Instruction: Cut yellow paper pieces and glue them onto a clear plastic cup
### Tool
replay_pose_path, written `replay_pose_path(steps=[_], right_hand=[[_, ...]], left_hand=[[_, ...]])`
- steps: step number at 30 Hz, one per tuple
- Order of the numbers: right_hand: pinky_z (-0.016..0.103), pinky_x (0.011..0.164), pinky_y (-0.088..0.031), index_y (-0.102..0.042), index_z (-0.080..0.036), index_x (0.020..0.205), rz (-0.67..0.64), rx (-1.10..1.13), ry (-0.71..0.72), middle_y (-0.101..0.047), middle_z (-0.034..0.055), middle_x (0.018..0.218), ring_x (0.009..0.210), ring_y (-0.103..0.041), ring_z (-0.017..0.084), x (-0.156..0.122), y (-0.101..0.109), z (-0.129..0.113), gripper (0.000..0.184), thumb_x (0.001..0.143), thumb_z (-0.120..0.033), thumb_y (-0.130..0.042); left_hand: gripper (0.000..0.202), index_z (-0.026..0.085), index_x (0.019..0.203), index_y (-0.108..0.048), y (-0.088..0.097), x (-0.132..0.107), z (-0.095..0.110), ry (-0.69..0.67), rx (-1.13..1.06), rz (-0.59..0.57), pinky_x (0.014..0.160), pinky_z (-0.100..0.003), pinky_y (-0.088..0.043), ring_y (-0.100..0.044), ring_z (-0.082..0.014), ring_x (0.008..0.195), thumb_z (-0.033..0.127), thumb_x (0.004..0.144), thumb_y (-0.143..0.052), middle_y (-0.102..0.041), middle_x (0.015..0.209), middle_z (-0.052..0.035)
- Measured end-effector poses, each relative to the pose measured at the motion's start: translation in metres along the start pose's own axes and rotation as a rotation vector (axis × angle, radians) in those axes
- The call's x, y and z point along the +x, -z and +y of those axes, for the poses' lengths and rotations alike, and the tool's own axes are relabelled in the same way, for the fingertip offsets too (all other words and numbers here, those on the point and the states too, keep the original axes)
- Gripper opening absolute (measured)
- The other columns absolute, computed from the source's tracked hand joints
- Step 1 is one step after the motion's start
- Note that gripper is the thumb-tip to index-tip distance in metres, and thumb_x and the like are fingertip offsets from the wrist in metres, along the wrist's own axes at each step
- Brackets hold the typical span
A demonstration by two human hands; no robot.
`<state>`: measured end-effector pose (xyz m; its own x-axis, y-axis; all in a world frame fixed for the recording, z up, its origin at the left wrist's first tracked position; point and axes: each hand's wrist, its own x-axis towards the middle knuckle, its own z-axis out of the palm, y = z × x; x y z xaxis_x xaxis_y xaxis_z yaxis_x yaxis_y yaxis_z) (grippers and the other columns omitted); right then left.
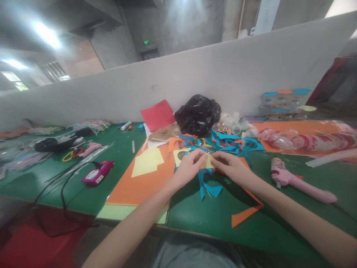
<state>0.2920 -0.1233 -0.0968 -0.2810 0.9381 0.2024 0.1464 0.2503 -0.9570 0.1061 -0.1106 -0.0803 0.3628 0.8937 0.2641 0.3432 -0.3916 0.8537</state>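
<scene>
1. Head view, centre: the left hand and the right hand pinch a small yellow piece of paper between thumbs and fingertips, above blue paper scraps.
2. Lower centre: bare green table shows between the scraps and the table's front edge, which crosses the lower frame below both hands.
3. Right of centre: a bent orange strip lies near that edge; more green surface separates it from the pink glue gun at right.
4. Left of centre: a large orange sheet lies over a light-green sheet that reaches the front edge.
5. Centre, behind: a black bag sits near the grey partition.
6. Writing: the green lit sign at upper left and the pale label on the purple box at left are too small and blurred to read.
</scene>
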Motion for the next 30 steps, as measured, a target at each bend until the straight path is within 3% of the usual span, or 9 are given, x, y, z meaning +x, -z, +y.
replay_pose_path(steps=[4,8,15,19,24,30], right_hand=[[0.031,0.076,-0.051,-0.062,-0.019,0.101,-0.01,-0.031,0.022,-0.068,0.0062,0.096,0.086,-0.062,0.02,0.0,0.001,0.001,0.043,0.086,-0.059,-0.061],[0.031,0.073,-0.052,-0.059,-0.02,0.105,0.039,-0.037,0.041,-0.068,0.0066,0.099,0.087,-0.063,0.02,-0.001,0.001,-0.002,0.044,0.082,-0.057,-0.064],[0.024,0.05,-0.038,-0.059,-0.019,0.095,0.076,-0.119,-0.027,-0.058,-0.0001,0.072,0.057,-0.047,0.011,-0.003,0.006,-0.01,0.047,0.083,-0.064,-0.057],[0.024,0.05,-0.036,-0.059,-0.018,0.082,0.083,-0.149,-0.003,-0.055,0.0003,0.069,0.056,-0.044,0.011,-0.005,0.009,-0.016,0.051,0.084,-0.069,-0.054],[0.024,0.053,-0.034,-0.061,-0.018,0.088,0.071,-0.189,0.018,-0.051,-0.0005,0.067,0.06,-0.044,0.012,-0.005,0.006,-0.011,0.052,0.082,-0.069,-0.059],[0.023,0.049,-0.026,-0.057,-0.018,0.08,0.073,-0.177,0.009,-0.042,-0.003,0.06,0.054,-0.037,0.01,-0.005,0.003,-0.006,0.052,0.082,-0.07,-0.056]], left_hand=[[0.03,0.021,0.099,-0.06,-0.001,0.0,-0.003,0.044,-0.158,-0.067,0.065,-0.027,-0.052,-0.061,-0.014,0.069,0.049,0.094,-0.051,-0.061,0.078,0.0014],[0.029,0.02,0.097,-0.058,-0.002,0.0,-0.004,0.032,-0.25,-0.061,0.062,-0.027,-0.054,-0.062,-0.0127,0.064,0.048,0.095,-0.051,-0.061,0.078,0.0021],[0.027,0.021,0.095,-0.054,-0.001,0.0,-0.002,0.044,-0.26,-0.005,0.056,-0.026,-0.052,-0.062,-0.0133,0.058,0.048,0.096,-0.049,-0.06,0.072,0.0033],[0.025,0.023,0.098,-0.053,0.001,0.001,-0.002,0.067,-0.288,0.029,0.052,-0.027,-0.052,-0.059,-0.0131,0.054,0.048,0.095,-0.049,-0.057,0.069,0.0039],[0.026,0.023,0.097,-0.053,0.003,0.0,0.001,0.063,-0.319,0.047,0.047,-0.027,-0.051,-0.059,-0.0133,0.053,0.048,0.094,-0.051,-0.057,0.07,0.0033],[0.027,0.023,0.1,-0.054,0.001,-0.001,0.001,0.065,-0.3,0.034,0.05,-0.027,-0.052,-0.059,-0.0136,0.052,0.049,0.095,-0.05,-0.058,0.067,0.0034]])
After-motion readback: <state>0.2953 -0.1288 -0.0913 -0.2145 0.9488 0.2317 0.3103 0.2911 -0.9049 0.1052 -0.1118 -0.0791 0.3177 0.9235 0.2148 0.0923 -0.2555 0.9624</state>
